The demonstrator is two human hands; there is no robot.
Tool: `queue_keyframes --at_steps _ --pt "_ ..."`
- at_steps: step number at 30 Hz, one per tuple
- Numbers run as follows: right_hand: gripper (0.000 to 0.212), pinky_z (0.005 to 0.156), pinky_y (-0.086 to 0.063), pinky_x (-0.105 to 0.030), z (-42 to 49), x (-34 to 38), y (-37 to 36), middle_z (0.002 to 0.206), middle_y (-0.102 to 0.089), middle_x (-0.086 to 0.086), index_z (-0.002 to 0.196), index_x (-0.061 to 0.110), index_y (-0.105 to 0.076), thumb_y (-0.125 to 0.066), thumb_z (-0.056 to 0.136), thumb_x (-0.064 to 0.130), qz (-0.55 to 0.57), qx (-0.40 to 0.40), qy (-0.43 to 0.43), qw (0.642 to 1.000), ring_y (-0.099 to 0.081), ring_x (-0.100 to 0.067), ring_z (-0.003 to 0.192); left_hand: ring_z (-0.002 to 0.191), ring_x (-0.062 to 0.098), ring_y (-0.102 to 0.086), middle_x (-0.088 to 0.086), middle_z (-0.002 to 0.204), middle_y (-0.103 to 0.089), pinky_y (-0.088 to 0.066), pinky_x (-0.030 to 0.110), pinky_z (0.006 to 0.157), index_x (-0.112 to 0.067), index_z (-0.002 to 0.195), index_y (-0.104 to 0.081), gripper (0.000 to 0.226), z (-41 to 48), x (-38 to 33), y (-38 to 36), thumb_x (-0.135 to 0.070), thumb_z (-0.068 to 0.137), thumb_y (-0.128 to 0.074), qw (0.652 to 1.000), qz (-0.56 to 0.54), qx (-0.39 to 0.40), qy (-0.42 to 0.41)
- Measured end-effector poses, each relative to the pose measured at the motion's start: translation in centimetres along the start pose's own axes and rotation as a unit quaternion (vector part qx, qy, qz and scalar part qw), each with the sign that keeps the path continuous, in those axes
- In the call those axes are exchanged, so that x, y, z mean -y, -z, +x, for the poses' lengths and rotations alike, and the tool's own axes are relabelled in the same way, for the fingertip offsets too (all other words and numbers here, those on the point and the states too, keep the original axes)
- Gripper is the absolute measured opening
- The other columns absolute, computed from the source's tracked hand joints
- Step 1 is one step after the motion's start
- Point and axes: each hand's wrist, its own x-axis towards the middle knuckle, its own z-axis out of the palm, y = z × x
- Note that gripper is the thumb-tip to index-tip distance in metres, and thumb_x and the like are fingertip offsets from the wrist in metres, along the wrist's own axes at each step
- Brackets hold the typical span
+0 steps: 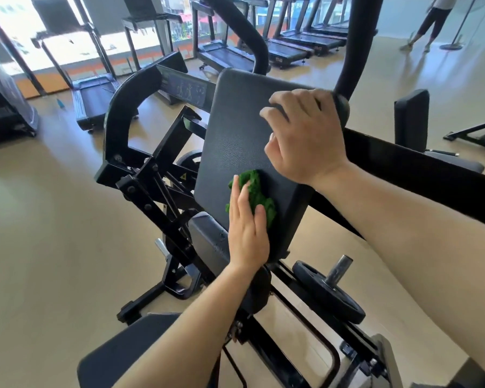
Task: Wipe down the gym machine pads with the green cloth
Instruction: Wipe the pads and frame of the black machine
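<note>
Lighting: bright daylight from windows (20, 21) at upper left, blown out to white.
Floor (39, 233): soft sheen, faint diffuse shadows.
Pad (235, 130): dull highlight, grain legible.
Focus: sharp at centre; far treadmills (291, 49) slightly soft.
Distortion: strong wide-angle bowing toward the edges.

Back pad (235, 130): black grained leatherette, matt. Green cloth (259, 196): nubby. Frame (151, 175): black painted metal.

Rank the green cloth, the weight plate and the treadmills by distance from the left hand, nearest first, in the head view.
1. Green cloth: under the left hand, on the pad.
2. Weight plate: lower right.
3. Treadmills: far back by the windows.
</note>
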Motion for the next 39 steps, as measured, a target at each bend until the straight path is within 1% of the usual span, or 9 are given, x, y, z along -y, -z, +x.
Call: queue_keyframes --at_steps 4,8,12,18,22,26,31,33,39 --pt "0.037 0.097 -0.034 -0.048 0.4 0.9 -0.4 0.127 -0.062 -0.014 0.113 0.008 -0.064 -0.049 0.084 0.025 -0.042 0.043 -0.042 0.997 -0.058 -0.038 0.111 0.155 0.009 -0.01 -0.004 0.171 -0.009 0.003 -0.002 0.107 -0.016 0.162 -0.017 0.055 4.6 3.3 1.3 -0.027 0.11 -0.032 0.988 -0.027 -0.045 0.147" --pt "0.037 0.1 -0.031 -0.047 0.5 1.5 -1.0 0.131 -0.06 -0.015 0.111 0.007 -0.064 -0.046 0.087 0.029 -0.094 0.061 -0.06 0.992 -0.055 -0.038 0.115 0.157 0.021 -0.013 0.01 0.17 -0.015 -0.005 0.024 0.123 -0.007 0.16 -0.018 0.055 8.2 7.1 2.8 -0.025 0.11 -0.032 0.961 -0.047 -0.087 0.258" --pt "0.055 0.109 -0.028 -0.054 1.1 1.8 -0.8 0.146 -0.047 -0.021 0.132 0.005 -0.052 -0.041 0.085 0.032 -0.137 0.113 -0.111 0.978 -0.046 -0.042 0.129 0.14 0.038 -0.042 0.017 0.155 -0.042 -0.028 0.044 0.117 -0.01 0.15 -0.041 0.047 12.8 7.4 4.2 -0.03 0.108 -0.032 0.929 -0.045 -0.096 0.354" --pt "0.066 0.113 -0.026 -0.058 1.3 2.1 -0.6 0.15 -0.043 -0.023 0.145 0.004 -0.04 -0.042 0.086 0.034 -0.15 0.12 -0.142 0.971 -0.043 -0.046 0.131 0.126 0.033 -0.051 0.014 0.134 -0.06 -0.035 0.041 0.105 -0.019 0.136 -0.053 0.037 20.7 1.4 5.3 -0.03 0.106 -0.034 0.965 -0.091 -0.044 0.241" --pt "0.067 0.109 -0.03 -0.054 1.0 2.1 -0.7 0.144 -0.05 -0.019 0.143 0.005 -0.045 -0.048 0.083 0.035 -0.144 0.057 -0.139 0.978 -0.048 -0.041 0.127 0.108 0.026 -0.055 0.007 0.121 -0.062 -0.036 0.034 0.087 -0.02 0.131 -0.057 0.033 25.6 -3.5 5.5 -0.025 0.104 -0.039 0.987 -0.081 -0.032 0.132" --pt "0.065 0.105 -0.032 -0.05 0.6 1.9 -1.0 0.135 -0.058 -0.018 0.136 0.003 -0.054 -0.055 0.079 0.035 -0.105 -0.007 -0.121 0.987 -0.053 -0.04 0.119 0.104 0.023 -0.056 0.003 0.116 -0.064 -0.04 0.035 0.085 -0.025 0.113 -0.067 0.03 28.0 -6.4 6.0 -0.025 0.097 -0.041 0.997 -0.034 0.009 0.069" --pt "0.068 0.104 -0.032 -0.049 0.2 1.6 -1.0 0.133 -0.058 -0.018 0.137 0.003 -0.054 -0.058 0.079 0.038 -0.066 -0.03 -0.127 0.989 -0.049 -0.038 0.118 0.095 0.015 -0.064 -0.014 0.1 -0.074 -0.047 0.031 0.078 -0.031 0.085 -0.077 0.032 26.0 -10.8 4.2 -0.026 0.087 -0.045 0.993 0.08 0.068 -0.053" --pt "0.073 0.106 -0.03 -0.048 0.2 1.6 -0.9 0.136 -0.056 -0.02 0.142 0.0 -0.05 -0.058 0.08 0.038 -0.045 -0.044 -0.131 0.989 -0.044 -0.036 0.121 0.09 0.011 -0.063 -0.019 0.092 -0.071 -0.042 0.026 0.071 -0.032 0.084 -0.077 0.032 23.9 -12.2 3.4 -0.022 0.088 -0.047 0.991 0.081 0.073 -0.076" --pt "0.071 0.112 -0.035 -0.049 -1.9 0.1 0.8 0.139 -0.047 -0.03 0.143 -0.009 -0.044 -0.06 0.085 0.027 0.144 -0.129 -0.224 0.955 -0.039 -0.036 0.129 0.099 0.011 -0.06 -0.017 0.097 -0.07 -0.039 0.028 0.077 -0.027 0.091 -0.076 0.028 18.6 -15.0 1.4 -0.018 0.09 -0.05 0.983 0.056 0.078 -0.158"
